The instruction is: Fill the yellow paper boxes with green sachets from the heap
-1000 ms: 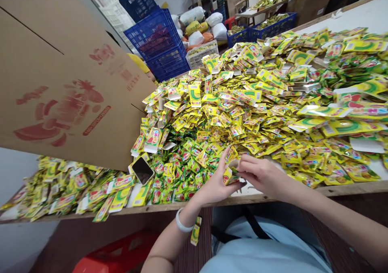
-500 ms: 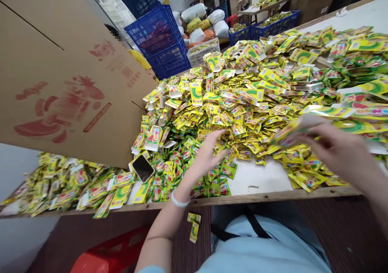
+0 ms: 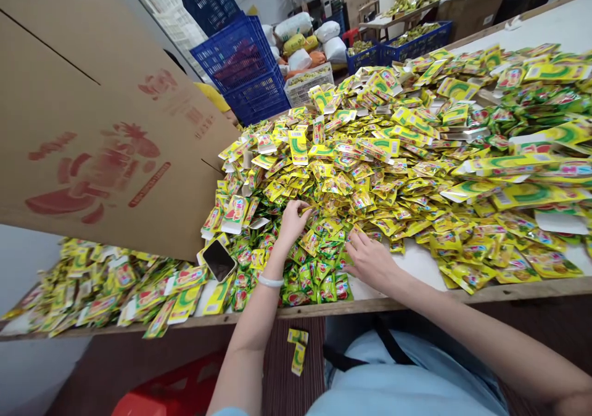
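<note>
A big heap of small yellow-green sachets (image 3: 370, 157) covers the white table (image 3: 411, 268). My left hand (image 3: 292, 219), with a white bracelet at the wrist, reaches into the heap and its fingers curl on a yellow sachet (image 3: 306, 208). My right hand (image 3: 370, 259) lies low on the near edge of the heap, fingers spread over green sachets (image 3: 324, 274). Flat yellow cartons (image 3: 518, 169) lie stacked at the right.
A large brown cardboard flap (image 3: 92, 126) slants over the left of the table. A phone (image 3: 217, 260) lies among the sachets beside it. Blue crates (image 3: 240, 58) and sacks stand behind. A red stool (image 3: 171, 391) sits under the table; two sachets (image 3: 297, 348) lie on my lap.
My right hand has come back from the cartons on the right, down to the near edge of the heap. My left hand has pushed farther into the pile.
</note>
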Demonstrator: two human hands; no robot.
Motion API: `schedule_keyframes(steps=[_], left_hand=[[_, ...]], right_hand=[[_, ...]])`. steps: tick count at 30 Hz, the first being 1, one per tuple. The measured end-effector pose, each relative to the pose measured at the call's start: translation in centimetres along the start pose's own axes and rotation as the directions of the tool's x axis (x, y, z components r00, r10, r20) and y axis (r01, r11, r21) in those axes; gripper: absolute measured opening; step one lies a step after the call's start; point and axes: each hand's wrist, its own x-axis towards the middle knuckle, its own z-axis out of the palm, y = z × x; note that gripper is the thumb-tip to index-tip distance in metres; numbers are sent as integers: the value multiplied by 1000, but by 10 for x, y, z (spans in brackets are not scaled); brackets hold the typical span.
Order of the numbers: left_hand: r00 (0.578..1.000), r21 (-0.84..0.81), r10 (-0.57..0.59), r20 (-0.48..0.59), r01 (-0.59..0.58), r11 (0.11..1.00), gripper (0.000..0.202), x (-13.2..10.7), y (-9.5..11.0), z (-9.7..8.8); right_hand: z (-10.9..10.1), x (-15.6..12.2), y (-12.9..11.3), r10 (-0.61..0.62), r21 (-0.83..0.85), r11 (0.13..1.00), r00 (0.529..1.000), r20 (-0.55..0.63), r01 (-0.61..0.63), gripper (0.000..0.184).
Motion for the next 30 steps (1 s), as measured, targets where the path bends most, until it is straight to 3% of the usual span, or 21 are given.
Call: schedule_keyframes(steps=[3,6,8,10,12,14,17,20,23,25,28,30], left_hand=[[998,-130,-47,-44,41,991,14,-16,3,-8],[997,-259,-72,3,71,963,27,-39,17,-11],[994,-375,-79,78,103,921,33,-53,31,-9],[984,-505,-74,163,148,851,38,-65,48,-4],[968,-609,-55,243,197,769,41,-75,63,-1],[949,-665,-50,310,254,702,43,-82,73,-1],[911,-691,-40,410,339,638,50,-90,79,-7],[918,-652,4,397,279,705,48,-99,79,-13],[966,-563,94,240,60,824,31,-111,80,-12],[961,-499,198,195,-76,863,23,-117,78,-10],[939,-354,242,245,-145,924,31,-111,61,-22],[974,-152,134,182,-107,983,38,-93,39,-46]], right_hand=[[15,7,-9,86,-9,996,996,11,-85,19],[-1,3,0,128,31,991,991,45,-130,15],[-15,3,4,136,184,973,990,44,-142,16],[-23,6,2,138,397,911,990,-43,-110,21],[-27,13,-5,154,508,860,972,-175,-45,25],[-28,20,-12,166,490,872,950,-263,-16,26],[-28,25,-22,189,500,865,951,-243,-44,23],[-29,22,-26,227,634,763,971,-77,-128,27],[-29,17,-27,224,779,566,960,169,-270,50],[-28,14,-25,182,789,500,934,307,-357,63],[-30,9,-22,110,738,562,918,380,-373,46],[-36,5,-19,91,674,678,944,318,-293,32]])
